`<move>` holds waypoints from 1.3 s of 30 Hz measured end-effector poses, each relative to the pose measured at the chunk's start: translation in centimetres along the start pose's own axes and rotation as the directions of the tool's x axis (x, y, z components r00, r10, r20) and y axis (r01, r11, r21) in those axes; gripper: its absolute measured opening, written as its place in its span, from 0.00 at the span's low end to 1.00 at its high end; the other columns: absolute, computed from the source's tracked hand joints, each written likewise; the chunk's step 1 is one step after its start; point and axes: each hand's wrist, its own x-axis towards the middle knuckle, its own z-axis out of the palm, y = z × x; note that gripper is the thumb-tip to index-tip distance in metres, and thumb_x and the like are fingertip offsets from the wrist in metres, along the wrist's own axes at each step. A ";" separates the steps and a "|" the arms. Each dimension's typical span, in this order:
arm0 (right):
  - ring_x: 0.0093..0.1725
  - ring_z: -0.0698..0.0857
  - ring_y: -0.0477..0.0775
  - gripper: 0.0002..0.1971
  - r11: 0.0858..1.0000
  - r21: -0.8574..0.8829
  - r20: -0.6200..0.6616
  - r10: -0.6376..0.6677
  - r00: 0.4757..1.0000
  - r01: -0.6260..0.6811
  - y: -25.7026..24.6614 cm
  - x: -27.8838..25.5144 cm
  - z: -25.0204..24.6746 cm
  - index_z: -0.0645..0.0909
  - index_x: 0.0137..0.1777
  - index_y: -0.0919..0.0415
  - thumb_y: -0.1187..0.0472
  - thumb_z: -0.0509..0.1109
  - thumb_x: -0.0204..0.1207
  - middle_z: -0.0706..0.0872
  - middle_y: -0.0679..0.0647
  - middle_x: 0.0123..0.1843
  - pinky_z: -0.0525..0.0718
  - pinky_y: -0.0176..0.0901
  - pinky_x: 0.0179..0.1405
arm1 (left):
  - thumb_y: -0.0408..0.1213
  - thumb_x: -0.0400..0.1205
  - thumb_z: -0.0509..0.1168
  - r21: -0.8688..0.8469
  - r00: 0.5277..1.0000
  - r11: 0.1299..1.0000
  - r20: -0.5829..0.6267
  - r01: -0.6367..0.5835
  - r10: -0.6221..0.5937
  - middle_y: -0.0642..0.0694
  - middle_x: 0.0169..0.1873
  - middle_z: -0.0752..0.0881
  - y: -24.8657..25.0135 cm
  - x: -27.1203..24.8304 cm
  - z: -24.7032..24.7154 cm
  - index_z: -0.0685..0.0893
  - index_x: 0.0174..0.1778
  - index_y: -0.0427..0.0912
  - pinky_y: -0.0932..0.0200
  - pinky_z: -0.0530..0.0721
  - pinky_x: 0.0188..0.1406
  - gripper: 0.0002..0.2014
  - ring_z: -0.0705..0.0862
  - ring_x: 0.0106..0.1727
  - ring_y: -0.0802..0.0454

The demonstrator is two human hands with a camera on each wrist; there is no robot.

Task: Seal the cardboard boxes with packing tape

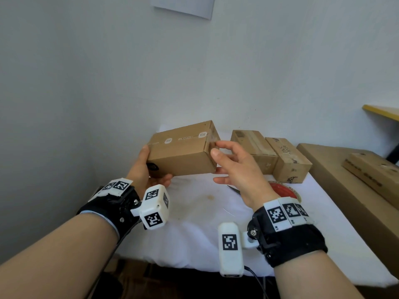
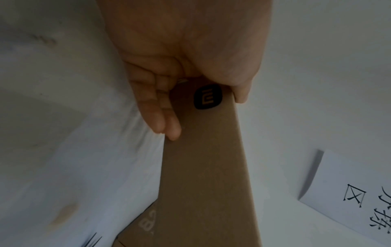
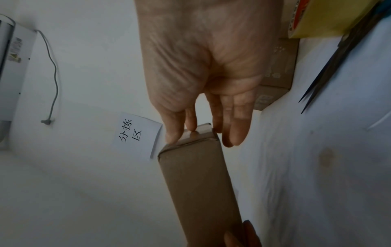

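Note:
A brown cardboard box with a printed logo strip along its closed top seam is held in the air above the white table. My left hand grips its left end, with the thumb on the top edge and the fingers under it. My right hand is at the right end. Its fingers are nearly straight, and the index fingertip presses a strip of clear tape against the end face. A red tape roll lies on the table behind the right hand.
Two smaller brown boxes stand at the back of the table. A large flat carton at the right carries another box. Dark scissors lie beside the tape roll. The wall is close behind and to the left.

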 end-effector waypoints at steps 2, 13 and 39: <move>0.46 0.92 0.50 0.19 1.000 0.002 0.017 -0.005 1.000 0.005 0.0 0.0 0.4 0.79 0.68 0.44 0.47 0.77 0.80 0.90 0.54 0.57 0.92 0.48 0.45 | 0.67 0.79 0.65 -0.027 0.999 0.999 0.007 -0.032 0.032 0.37 0.43 0.86 0.0 0.0 0.1 0.77 0.52 0.44 0.52 0.91 0.28 0.27 0.87 0.28 0.45; 0.54 0.91 0.56 0.13 0.990 -0.087 -0.046 0.109 0.993 -0.113 1.1 0.6 0.3 0.80 0.69 0.50 0.59 0.68 0.87 0.85 0.53 0.58 0.92 0.47 0.49 | 0.42 0.75 0.80 -0.069 0.953 0.956 0.080 -0.286 0.291 0.36 0.54 0.87 0.4 1.1 0.0 0.75 0.68 0.36 0.49 0.92 0.43 0.30 0.92 0.44 0.41; 0.63 0.86 0.51 0.14 0.921 -0.274 0.111 0.317 0.942 -0.278 1.6 -0.1 -0.5 0.84 0.68 0.51 0.51 0.69 0.87 0.87 0.48 0.64 0.88 0.51 0.63 | 0.33 0.79 0.75 0.701 0.878 0.528 0.378 -0.479 0.295 0.43 0.62 0.87 -2.6 1.5 1.8 0.56 0.84 0.49 0.46 0.87 0.59 0.42 0.89 0.57 0.46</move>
